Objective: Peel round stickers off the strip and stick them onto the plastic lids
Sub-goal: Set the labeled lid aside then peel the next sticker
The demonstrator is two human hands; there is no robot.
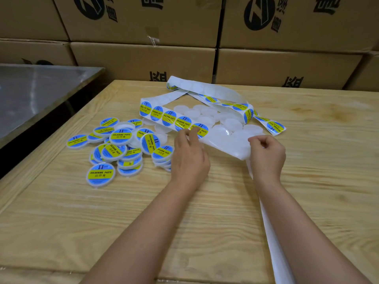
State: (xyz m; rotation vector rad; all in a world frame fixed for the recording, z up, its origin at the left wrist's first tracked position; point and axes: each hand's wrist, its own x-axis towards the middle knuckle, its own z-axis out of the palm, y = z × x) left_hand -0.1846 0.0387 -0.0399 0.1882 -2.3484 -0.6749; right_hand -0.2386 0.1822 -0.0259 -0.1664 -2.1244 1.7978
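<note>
Bare backing tail (272,232) trails to the near edge of the worktop (61,222), right grip (266,154) pinching the strip (225,143) mid-worktop, left grip (190,152) pinching the end sticker (202,130), plain lids (205,117) just behind; risk: a skewed pull could crease the sticker or fold it onto itself.

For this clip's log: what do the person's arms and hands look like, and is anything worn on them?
Both hands are bare, without gloves. The left hand and right hand show no visible rings, and neither wrist carries a watch or band. The left forearm and right forearm are uncovered down to the frame's edge; no sleeve shows.
</note>
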